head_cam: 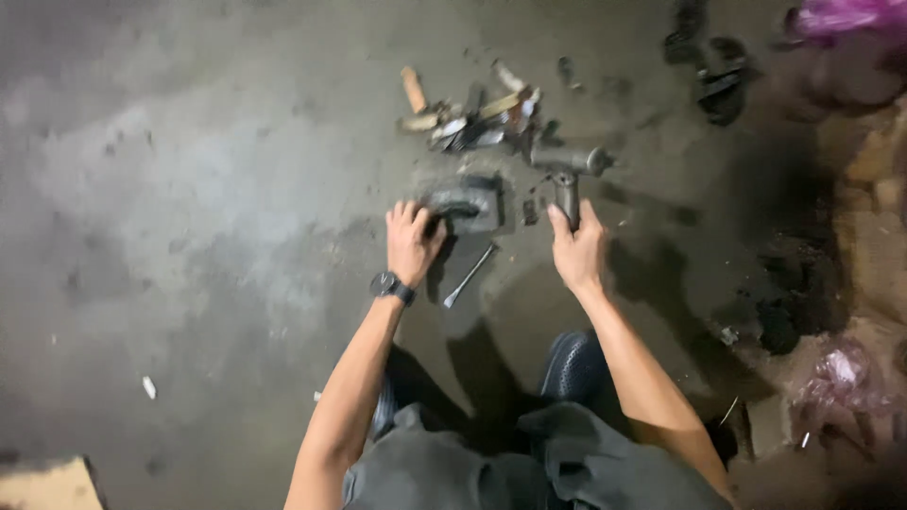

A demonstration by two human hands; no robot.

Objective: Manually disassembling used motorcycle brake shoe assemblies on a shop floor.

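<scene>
Concrete floor (189,189), grey, stained, dusty; viewed from above by someone crouching, dark shoe (572,364) visible between the arms.

Left hand (411,241): watch (390,285) on wrist, fingers curled over near edge of dark metal block (468,203), pressing or steadying it. Closed about the edge, not fully fisted.

Right hand (578,253): wrapped shut around handle of hammer (569,175), heavy grey cylindrical head pointing to 12 o'clock, just past the block at 1 o'clock.

Slim metal rod (470,275), bright, lying loose on floor between the hands, at 6 o'clock from block.

Scrap pile (472,113) at 12 o'clock from block: wooden handles, metal bits, mixed and jumbled; individual pieces hard to tell apart.

Progress, judged only: block seated on floor and held, hammer gripped but head resting low, not raised. No visible change to block surface; blur prevents certainty. Rod untouched. Reads as set-up stage, striking work not yet evident.

Textures: block matte, dark, boxy, worn; hammer head dull, smooth, round; floor rough with black smears at 3 o'clock. Pink plastic (841,14) at far 1 o'clock, crumpled.
</scene>
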